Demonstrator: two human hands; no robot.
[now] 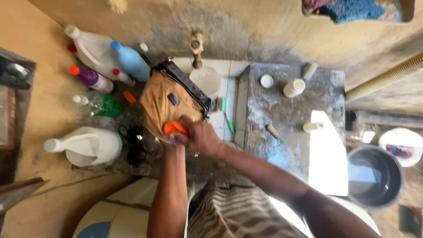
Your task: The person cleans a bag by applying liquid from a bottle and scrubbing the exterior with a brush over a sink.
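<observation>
The right hand point(202, 137) pinches a small orange brush point(175, 128) against the tan cloth garment with a black waistband point(169, 103). The left hand point(169, 142) lies mostly hidden beneath, grip unclear, just beside the grey stone desk's point(291, 110) left edge.

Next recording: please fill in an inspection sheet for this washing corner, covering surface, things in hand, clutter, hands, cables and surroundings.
Surface: grey concrete slab, stained and worn, beside a white tiled basin under a tap.
Job's things: tan garment with a dark waistband; orange object pressed on it.
Clutter: bottles and a white jug at left; small white containers on the slab.
Hands: right hand on the orange object; left hand mostly hidden beneath it.
Cables: black tangle beside the jug, kind unclear.
Surroundings: dark bucket, corrugated hose, rough plastered wall.
</observation>
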